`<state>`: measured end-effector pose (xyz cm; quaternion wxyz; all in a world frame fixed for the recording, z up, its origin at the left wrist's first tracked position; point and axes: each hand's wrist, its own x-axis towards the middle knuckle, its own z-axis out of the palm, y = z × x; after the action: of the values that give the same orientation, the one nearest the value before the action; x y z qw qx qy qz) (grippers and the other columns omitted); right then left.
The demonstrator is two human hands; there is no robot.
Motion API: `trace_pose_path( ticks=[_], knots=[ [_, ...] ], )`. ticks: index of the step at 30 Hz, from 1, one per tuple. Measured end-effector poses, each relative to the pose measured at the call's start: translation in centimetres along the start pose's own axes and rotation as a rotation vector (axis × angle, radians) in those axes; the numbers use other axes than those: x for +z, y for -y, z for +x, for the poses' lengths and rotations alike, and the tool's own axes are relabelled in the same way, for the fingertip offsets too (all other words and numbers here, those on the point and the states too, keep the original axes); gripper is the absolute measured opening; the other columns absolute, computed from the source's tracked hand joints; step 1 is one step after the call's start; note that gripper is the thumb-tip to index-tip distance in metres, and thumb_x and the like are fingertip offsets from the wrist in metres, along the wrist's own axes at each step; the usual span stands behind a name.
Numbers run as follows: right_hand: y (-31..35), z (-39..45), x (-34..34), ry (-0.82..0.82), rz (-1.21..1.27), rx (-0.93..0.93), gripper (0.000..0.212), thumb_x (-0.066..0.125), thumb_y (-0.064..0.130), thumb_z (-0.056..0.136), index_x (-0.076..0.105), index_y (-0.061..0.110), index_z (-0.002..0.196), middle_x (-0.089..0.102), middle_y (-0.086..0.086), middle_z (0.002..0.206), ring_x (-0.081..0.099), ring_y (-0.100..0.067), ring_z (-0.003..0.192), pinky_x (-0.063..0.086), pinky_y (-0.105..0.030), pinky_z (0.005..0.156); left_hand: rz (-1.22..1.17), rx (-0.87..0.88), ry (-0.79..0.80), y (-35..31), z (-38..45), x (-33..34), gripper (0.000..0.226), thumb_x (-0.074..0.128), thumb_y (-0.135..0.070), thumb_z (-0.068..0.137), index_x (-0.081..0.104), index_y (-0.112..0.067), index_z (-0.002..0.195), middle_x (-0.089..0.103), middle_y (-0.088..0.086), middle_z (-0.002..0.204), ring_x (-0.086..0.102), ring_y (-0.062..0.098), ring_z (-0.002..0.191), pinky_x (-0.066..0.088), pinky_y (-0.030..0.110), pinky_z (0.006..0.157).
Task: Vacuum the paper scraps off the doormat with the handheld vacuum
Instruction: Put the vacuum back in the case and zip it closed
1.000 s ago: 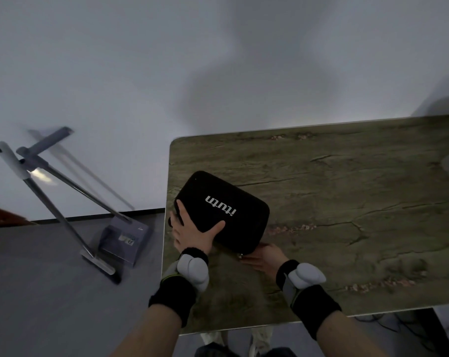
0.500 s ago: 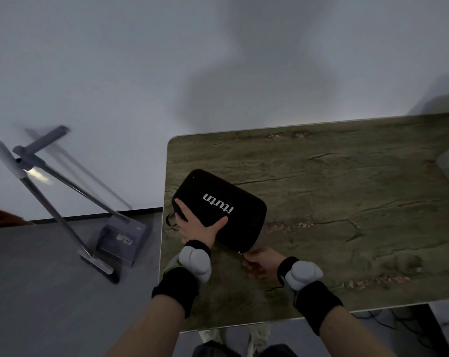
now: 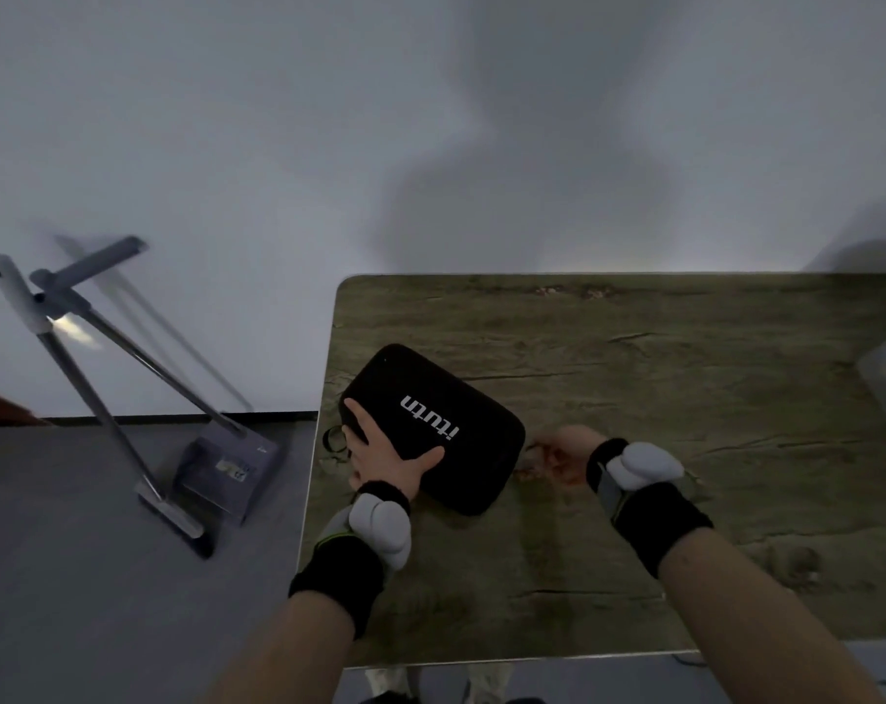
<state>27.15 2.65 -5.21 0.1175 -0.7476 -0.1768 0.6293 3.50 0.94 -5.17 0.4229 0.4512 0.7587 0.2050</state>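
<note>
While the left hand lies on the near left corner of a black case, its fingers spread flat over the lid and the thumb stretched out across the top, the right hand sits just off the case's right end, low over the table. The right hand is blurred and seen from behind, with the fingers turned away from the camera; whether they are curled on anything or loose cannot be told. It looks close to the case's end, but contact cannot be made out.

Both wrists carry black bands with a pale rounded pod on top: the left band and the right band.

The case is a rounded rectangular zip case, lying flat and skewed on the table near its left edge, with white lettering "itutn" on the lid. A small dark loop sticks out at its left end, beside the left fingers. The case is closed, and no vacuum shows outside it; the doormat and scraps are not in view.

The table has a greenish, wood-grain top with a rounded far left corner, and it stands against a plain pale wall. On the grey floor to the left, a long-handled broom and dustpan lean against the wall. Below the table's near edge, the tips of the person's shoes show dimly.
</note>
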Motion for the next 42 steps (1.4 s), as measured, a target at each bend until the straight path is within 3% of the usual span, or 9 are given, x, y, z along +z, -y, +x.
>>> trace_pose_path(
  ticks=[6,9,12,16,19,24,28,36,42],
  knots=[
    [2.9,1.1,1.3,-0.191,-0.125,-0.237,0.023,0.048,0.013,0.095,0.063,0.0,0.105,0.058,-0.005,0.072,0.047,-0.012,0.053,0.036,-0.018,0.042,0.05,0.053,0.065,-0.5,1.3,-0.7,0.133,0.082,-0.032,0.068,-0.027,-0.025,0.144,-0.007,0.019,0.156,0.011,0.038,0.143,0.017,0.054,0.115],
    [1.6,0.7,1.3,-0.077,-0.319,-0.182,0.034,0.051,0.02,0.096,0.059,-0.003,0.119,0.069,-0.017,0.106,0.06,-0.016,0.067,0.046,-0.02,0.052,0.047,0.14,0.139,-0.3,2.9,-2.1,0.137,0.086,-0.028,0.062,-0.023,-0.026,0.146,-0.001,0.016,0.157,0.011,0.034,0.144,0.018,0.051,0.116],
    [-0.1,-0.1,-0.5,0.022,-0.433,-0.023,0.027,0.055,0.028,0.096,0.061,0.007,0.079,0.064,-0.005,0.059,0.056,-0.015,0.044,0.042,-0.019,0.048,0.045,0.215,0.159,0.2,3.8,-2.4,0.146,0.085,-0.046,0.044,-0.014,-0.022,0.149,0.015,0.01,0.157,0.019,0.027,0.143,0.023,0.049,0.116],
    [-2.3,0.7,-0.1,0.106,-0.471,0.004,0.022,0.059,0.031,0.093,0.061,0.014,0.08,0.056,-0.003,0.072,0.05,-0.016,0.052,0.042,-0.018,0.046,-0.086,0.124,0.048,1.1,3.3,-0.2,0.118,0.071,-0.057,0.055,0.01,-0.022,0.15,0.036,0.008,0.148,0.037,0.028,0.135,0.032,0.051,0.11],
    [-3.9,0.5,1.7,0.21,-0.512,0.035,0.016,0.054,0.024,0.097,0.06,0.019,0.084,0.057,-0.001,0.081,0.052,-0.014,0.059,0.046,-0.024,0.056,-0.191,0.102,0.025,0.2,1.4,1.2,0.08,0.064,-0.033,0.085,0.019,-0.013,0.148,0.037,0.012,0.147,0.038,0.031,0.134,0.032,0.046,0.111],
    [-6.8,0.1,3.5,0.353,-0.443,0.113,0.027,0.06,0.04,0.091,0.063,0.017,0.076,0.058,-0.001,0.074,0.055,-0.013,0.057,0.045,-0.022,0.057,-0.15,0.213,0.173,0.0,1.0,0.8,0.102,0.084,-0.024,0.065,0.022,-0.015,0.146,0.043,0.004,0.139,0.044,0.021,0.126,0.037,0.041,0.108],
    [-7.7,0.0,4.1,0.444,-0.369,0.143,0.029,0.054,0.04,0.094,0.057,0.017,0.075,0.048,0.002,0.072,0.052,-0.011,0.06,0.043,-0.022,0.06,0.0,0.333,0.353,-1.3,1.2,-0.3,0.092,0.082,-0.01,0.068,0.028,-0.015,0.142,0.048,0.0,0.13,0.045,0.01,0.114,0.037,0.026,0.098],
    [-4.6,0.0,-0.5,0.231,-0.274,0.059,0.035,0.051,0.032,0.097,0.056,0.016,0.066,0.046,0.004,0.054,0.05,-0.011,0.051,0.04,-0.024,0.057,0.064,0.355,0.402,-1.4,1.6,-0.5,0.1,0.083,-0.016,0.068,0.021,-0.018,0.146,0.043,-0.001,0.135,0.04,0.008,0.118,0.033,0.024,0.1],
    [0.9,1.8,-1.8,-0.057,0.094,-0.184,0.03,0.048,0.014,0.098,0.048,0.011,0.067,0.043,0.006,0.028,0.043,-0.007,0.025,0.033,-0.012,0.031,0.231,0.339,0.54,-2.1,3.3,-1.6,0.103,0.082,-0.017,0.069,0.016,-0.021,0.148,0.045,0.0,0.137,0.043,0.015,0.124,0.035,0.027,0.102]
  ],
)
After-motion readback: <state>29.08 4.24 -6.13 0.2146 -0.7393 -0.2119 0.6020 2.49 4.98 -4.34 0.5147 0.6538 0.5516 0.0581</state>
